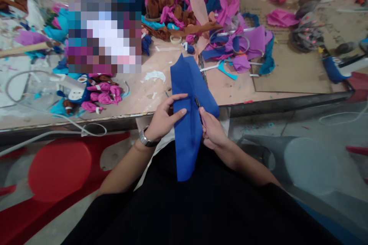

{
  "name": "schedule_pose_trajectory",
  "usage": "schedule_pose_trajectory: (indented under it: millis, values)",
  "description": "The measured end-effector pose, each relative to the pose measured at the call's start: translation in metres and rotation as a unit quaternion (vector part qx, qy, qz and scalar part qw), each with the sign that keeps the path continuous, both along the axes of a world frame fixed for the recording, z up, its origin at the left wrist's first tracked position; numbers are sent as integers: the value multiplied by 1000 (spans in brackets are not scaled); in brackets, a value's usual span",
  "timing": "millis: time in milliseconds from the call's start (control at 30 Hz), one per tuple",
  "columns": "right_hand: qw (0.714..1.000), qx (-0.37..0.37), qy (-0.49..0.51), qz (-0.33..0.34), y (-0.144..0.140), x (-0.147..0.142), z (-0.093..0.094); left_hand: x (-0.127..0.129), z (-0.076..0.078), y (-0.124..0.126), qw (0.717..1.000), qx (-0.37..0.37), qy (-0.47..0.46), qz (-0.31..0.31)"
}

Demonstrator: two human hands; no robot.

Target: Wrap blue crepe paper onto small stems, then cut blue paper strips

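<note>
The left hand (pixel 163 120) pinches a folded sheet of blue paper (pixel 189 122) along its left edge, thumb on top and fingers spread across the face, so its grip is closed on the sheet. The paper stands nearly upright between the two hands, its upper point rising over the edge of the worktop (pixel 138 95) and its lower end hanging down over the person's dark lap. A wristwatch (pixel 146 139) sits on the left wrist just behind that grip.

The right hand (pixel 211 130) is at the sheet's right edge, its grip closed around what looks like a small pair of scissors (pixel 197 102); only a dark tip shows against the blue, so the tool itself is hard to make out. That tip touches the paper just above the right grip and just right of the left fingertips.

Beyond both grips, farther up the worktop, lies a heap of pink, purple, brown and teal paper scraps (pixel 201 11). Up and left of the left grip rest pink paper flowers (pixel 103 93) beside a white power strip (pixel 73 90) with its cable. A red plastic stool (pixel 60 174) stands on the floor below and left of the left grip.
</note>
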State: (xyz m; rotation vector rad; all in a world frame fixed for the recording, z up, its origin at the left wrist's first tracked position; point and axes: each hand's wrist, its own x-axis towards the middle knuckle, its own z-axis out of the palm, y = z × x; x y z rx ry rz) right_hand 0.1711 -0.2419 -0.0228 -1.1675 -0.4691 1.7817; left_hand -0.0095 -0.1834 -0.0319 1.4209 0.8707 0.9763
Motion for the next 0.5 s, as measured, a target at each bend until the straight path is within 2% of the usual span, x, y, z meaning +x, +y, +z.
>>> schedule_pose_trajectory:
  millis: [167, 500]
  values:
    - [1000, -4, 5, 3, 0, 1, -3, -1, 2, 3, 1000, 5, 15, 8]
    - [999, -17, 20, 24, 5, 0, 3, -6, 8, -3, 998, 39, 53, -5]
